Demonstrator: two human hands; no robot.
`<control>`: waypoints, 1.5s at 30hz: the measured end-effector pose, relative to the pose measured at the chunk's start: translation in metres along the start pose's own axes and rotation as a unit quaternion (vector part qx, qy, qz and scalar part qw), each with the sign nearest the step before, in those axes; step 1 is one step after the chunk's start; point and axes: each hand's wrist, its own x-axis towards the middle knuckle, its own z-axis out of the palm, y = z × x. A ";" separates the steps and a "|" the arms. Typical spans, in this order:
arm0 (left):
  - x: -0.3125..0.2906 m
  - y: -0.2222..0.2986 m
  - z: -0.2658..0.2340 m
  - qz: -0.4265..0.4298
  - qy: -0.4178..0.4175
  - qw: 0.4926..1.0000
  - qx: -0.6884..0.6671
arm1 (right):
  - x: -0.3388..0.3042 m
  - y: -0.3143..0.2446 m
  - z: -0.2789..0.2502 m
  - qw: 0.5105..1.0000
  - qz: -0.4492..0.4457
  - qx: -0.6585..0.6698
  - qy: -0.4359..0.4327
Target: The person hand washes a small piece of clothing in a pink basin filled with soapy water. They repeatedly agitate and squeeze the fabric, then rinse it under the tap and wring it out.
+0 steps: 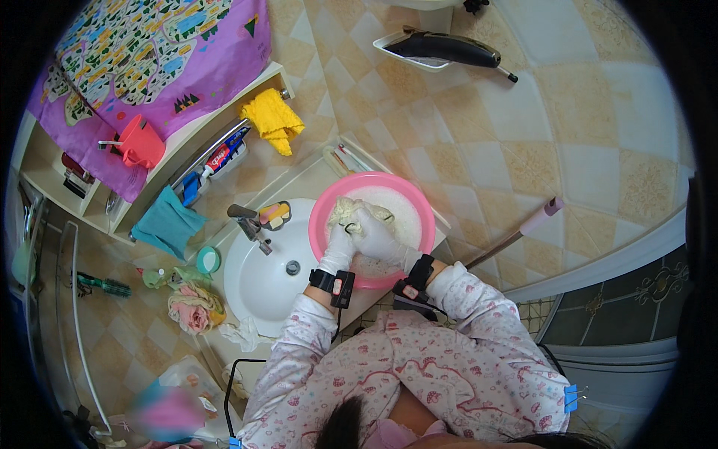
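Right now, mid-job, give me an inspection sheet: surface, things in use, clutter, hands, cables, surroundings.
Surface: pale counter with white sink.
Things in use: pink basin with white suds; pale cloth bunched in the hands.
Clutter: crumpled white cloth and round teal container by the sink's left side.
Hands: left hand and right hand, both white-gloved, close together on the pale cloth.
Cables: thin dark lead below the left wrist's black device.
Surroundings: tiled wall; yellow cloth hanging.

We have room to pass over the white sink [250,280], left of the pink washbasin [318,228]; the metal faucet [253,227] blocks the sink's far-left edge.
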 end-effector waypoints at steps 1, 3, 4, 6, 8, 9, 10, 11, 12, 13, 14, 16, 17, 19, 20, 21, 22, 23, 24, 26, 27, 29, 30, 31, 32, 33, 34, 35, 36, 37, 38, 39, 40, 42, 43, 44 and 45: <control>0.003 -0.001 -0.001 -0.015 -0.013 0.999 -0.045 | -0.002 -0.001 0.000 1.000 -0.011 0.010 0.002; 0.005 -0.005 0.001 -0.086 0.004 0.982 -0.171 | -0.002 -0.001 -0.002 1.000 0.009 0.023 -0.005; 0.007 -0.007 0.001 -0.078 0.012 0.984 -0.158 | -0.001 0.000 -0.003 0.999 0.027 0.029 -0.003; 0.009 -0.010 0.002 -0.049 -0.023 0.981 -0.187 | 0.003 0.004 -0.004 0.997 0.061 0.041 -0.003; 0.012 -0.010 -0.003 -0.038 0.020 0.985 -0.165 | 0.007 0.011 -0.001 0.996 0.072 0.056 -0.005; 0.014 -0.010 -0.005 -0.032 0.017 0.977 -0.210 | 0.009 0.017 0.000 0.995 0.077 0.056 -0.002; 0.015 -0.009 -0.008 -0.062 0.011 0.985 -0.162 | 0.012 0.023 0.001 0.996 0.064 0.062 -0.001; 0.015 -0.007 -0.011 -0.077 -0.008 0.986 -0.150 | 0.014 0.030 0.000 0.994 0.089 0.059 -0.017; 0.014 -0.005 -0.012 -0.116 -0.003 0.979 -0.166 | 0.017 0.038 -0.004 0.998 0.061 -0.006 0.020; 0.013 -0.002 -0.012 -0.080 -0.032 0.984 -0.157 | 0.020 0.045 -0.010 0.994 0.069 -0.080 0.039; 0.009 0.001 -0.010 -0.071 -0.035 0.981 -0.177 | 0.021 0.052 -0.015 0.983 0.070 -0.150 0.084; 0.002 0.008 -0.001 -0.069 -0.039 0.974 -0.212 | 0.022 0.060 -0.026 0.972 0.202 0.117 0.002; -0.002 0.012 0.005 -0.077 -0.038 0.970 -0.227 | 0.024 0.061 -0.031 0.931 0.238 0.274 -0.040; -0.013 0.017 0.015 -0.106 -0.014 0.963 -0.248 | 0.026 0.053 -0.033 0.967 0.200 0.160 -0.003; -0.017 0.018 0.019 -0.128 0.010 0.959 -0.253 | 0.026 0.046 -0.032 0.975 0.192 0.108 0.003; -0.018 0.018 0.022 -0.150 0.021 0.950 -0.273 | 0.026 0.036 -0.030 0.993 0.099 0.063 0.022; -0.018 0.018 0.022 -0.137 0.010 0.957 -0.254 | 0.025 0.025 -0.026 0.999 0.025 0.010 0.037; -0.016 0.017 0.021 -0.123 -0.013 0.960 -0.249 | 0.024 0.013 -0.023 0.996 -0.025 -0.040 0.071; -0.013 0.014 0.018 -0.109 -0.073 0.956 -0.263 | 0.021 0.001 -0.016 0.995 -0.066 -0.034 0.069; -0.001 0.013 0.004 -0.029 -0.068 0.985 -0.158 | 0.014 -0.018 -0.008 0.991 -0.104 -0.031 0.078; 0.004 0.010 -0.001 0.013 -0.085 0.990 -0.115 | 0.012 -0.021 -0.011 0.984 -0.172 -0.021 0.038; 0.006 0.003 -0.009 -0.023 -0.015 0.993 -0.117 | 0.012 -0.020 -0.013 0.980 -0.198 0.002 -0.001; 0.006 -0.001 -0.010 -0.056 0.059 0.987 -0.136 | 0.013 -0.015 -0.013 0.977 -0.207 -0.007 -0.046; 0.006 -0.004 -0.008 -0.055 0.037 0.990 -0.123 | 0.015 -0.008 -0.013 0.993 -0.107 0.027 -0.048; 0.006 -0.006 -0.004 -0.067 0.050 0.988 -0.129 | 0.019 0.001 -0.012 0.997 -0.003 0.050 -0.065; 0.006 -0.007 0.001 -0.072 0.023 0.986 -0.152 | 0.022 0.010 -0.009 0.989 0.121 0.062 -0.057; 0.005 -0.006 0.005 -0.041 0.036 0.990 -0.129 | 0.020 0.017 -0.003 0.990 0.096 0.103 -0.027; 0.005 -0.004 0.010 -0.002 0.011 0.992 -0.125 | 0.019 0.023 0.004 0.987 0.090 0.133 0.024; 0.004 0.000 0.012 0.005 -0.025 0.990 -0.140 | 0.018 0.028 0.007 0.979 0.124 0.148 0.061; 0.004 0.002 0.014 0.022 0.006 0.995 -0.101 | 0.019 0.031 0.007 0.993 -0.001 0.109 0.034; 0.004 0.004 0.015 0.005 0.027 0.996 -0.083 | 0.019 0.032 0.008 0.995 -0.088 0.054 -0.007; 0.004 0.005 0.014 -0.015 0.091 0.994 -0.056 | 0.018 0.031 0.006 0.992 -0.119 0.012 -0.037; 0.005 0.006 0.011 -0.039 0.060 0.990 -0.118 | 0.021 0.027 0.005 0.994 -0.101 0.033 -0.034; 0.010 0.000 0.008 -0.080 0.041 0.969 -0.230 | 0.023 0.018 -0.003 0.993 0.075 0.091 -0.004; 0.012 -0.004 0.004 -0.056 0.057 0.978 -0.190 | 0.025 0.012 -0.004 0.994 0.043 0.098 -0.034; 0.014 -0.006 0.001 -0.017 0.034 0.986 -0.161 | 0.028 0.006 -0.004 0.992 0.043 0.096 -0.068; 0.019 -0.004 -0.004 0.005 0.017 0.995 -0.093 | 0.029 0.002 -0.001 0.991 0.048 0.105 -0.060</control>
